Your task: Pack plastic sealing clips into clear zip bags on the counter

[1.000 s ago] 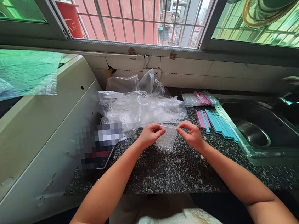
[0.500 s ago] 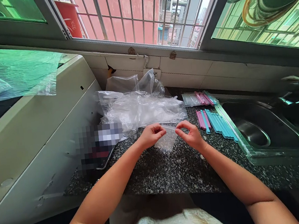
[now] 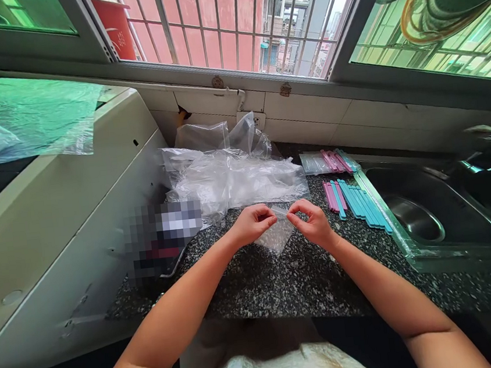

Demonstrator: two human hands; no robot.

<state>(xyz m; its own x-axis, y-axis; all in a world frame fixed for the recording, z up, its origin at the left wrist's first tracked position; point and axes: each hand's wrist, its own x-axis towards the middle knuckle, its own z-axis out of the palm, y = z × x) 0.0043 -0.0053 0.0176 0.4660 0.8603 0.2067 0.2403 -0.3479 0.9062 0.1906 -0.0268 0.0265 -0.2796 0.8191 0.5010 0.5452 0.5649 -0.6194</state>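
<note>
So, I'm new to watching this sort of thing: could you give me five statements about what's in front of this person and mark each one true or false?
1. The left hand and right hand hold one small clear bag. True.
2. The sink is on the person's left. False: it is on the right.
3. A heap of clear plastic lies beyond the hands. True.
4. All the sticks are pink. False: some are blue.
5. The counter is plain white. False: it is dark and speckled.
</note>
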